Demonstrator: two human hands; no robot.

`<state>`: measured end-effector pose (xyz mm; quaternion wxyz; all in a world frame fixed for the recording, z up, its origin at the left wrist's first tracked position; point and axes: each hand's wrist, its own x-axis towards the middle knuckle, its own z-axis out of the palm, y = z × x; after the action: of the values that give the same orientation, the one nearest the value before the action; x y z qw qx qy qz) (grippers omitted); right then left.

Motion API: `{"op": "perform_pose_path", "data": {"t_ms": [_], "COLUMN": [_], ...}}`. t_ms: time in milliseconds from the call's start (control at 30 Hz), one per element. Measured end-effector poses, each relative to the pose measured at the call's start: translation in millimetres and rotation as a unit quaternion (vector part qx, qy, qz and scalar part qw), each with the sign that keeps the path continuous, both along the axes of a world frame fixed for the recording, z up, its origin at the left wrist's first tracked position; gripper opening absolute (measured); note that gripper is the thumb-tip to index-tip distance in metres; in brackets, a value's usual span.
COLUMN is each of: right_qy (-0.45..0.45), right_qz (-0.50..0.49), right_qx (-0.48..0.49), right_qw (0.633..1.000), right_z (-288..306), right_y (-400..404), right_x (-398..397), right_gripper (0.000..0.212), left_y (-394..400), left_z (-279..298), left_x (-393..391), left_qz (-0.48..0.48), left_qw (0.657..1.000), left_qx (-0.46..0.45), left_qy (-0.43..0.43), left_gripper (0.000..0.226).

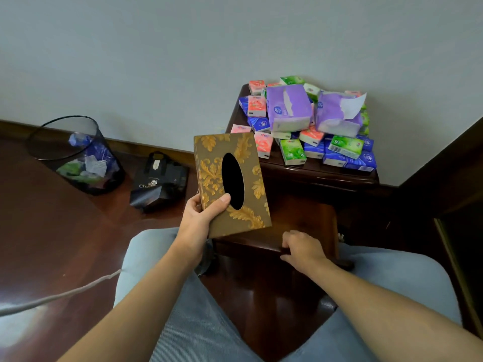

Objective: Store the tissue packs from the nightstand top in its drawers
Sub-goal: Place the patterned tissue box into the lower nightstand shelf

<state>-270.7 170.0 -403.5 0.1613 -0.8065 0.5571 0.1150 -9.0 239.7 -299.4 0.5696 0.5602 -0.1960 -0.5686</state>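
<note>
Dark reddish wood floor (52,231), glossy, with window glare at lower left; a pale grey-white wall (156,61) met it along a dark wooden baseboard. The nightstand (326,176) stood in the corner, of the same dark polished wood, its top almost wholly covered by a heap of tissue packs (311,126) — small pocket packs in pink, green and blue, with two larger purple soft packs (288,108) lying on top, each with white tissue showing at its slit. A drawer (300,226) was pulled out toward the person, who sat or knelt before it in pale blue trousers; its inside was dark and mostly hidden. The left hand (201,220) gripped a brown tissue box cover (231,181) with gold leaf pattern and a black oval opening, thumb on the patterned face near the oval, fingers curled behind the near-left corner; the cover was held tilted above the drawer's left side. The right hand (303,248) rested on the drawer's front edge, fingers curled over it. On the floor by the wall — a black mesh wastebasket (78,155) holding crumpled blue, green and white wrappers, and just right of it a black paper bag (159,181) lying slumped. A pale cord (65,293) crossed the floor at the left
</note>
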Motion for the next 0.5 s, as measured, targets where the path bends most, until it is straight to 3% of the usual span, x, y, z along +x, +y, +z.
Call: {"op": "perform_pose_path", "data": {"t_ms": [200,400,500], "right_qy": [0.034,0.022,-0.134], "right_qz": [0.030,0.038,-0.057], "right_qx": [0.048,0.084,0.174], "right_qw": [0.998,0.996,0.974], "right_z": [1.5,-6.2,-0.8], "right_y": [17.2,26.1,19.3], "right_x": [-2.9,-10.2,-18.0], "right_gripper": [0.028,0.033,0.028], "left_y": [13.0,14.3,8.4], "left_z": [-18.9,-30.5,-37.4], "left_x": [-6.0,-11.9,-14.1], "left_qz": [-0.042,-0.097,-0.139], "left_qw": [0.997,0.989,0.982], "left_qx": [0.068,0.114,0.127], "left_qy": [-0.006,0.009,0.012], "left_gripper": [0.114,0.099,0.091]}}
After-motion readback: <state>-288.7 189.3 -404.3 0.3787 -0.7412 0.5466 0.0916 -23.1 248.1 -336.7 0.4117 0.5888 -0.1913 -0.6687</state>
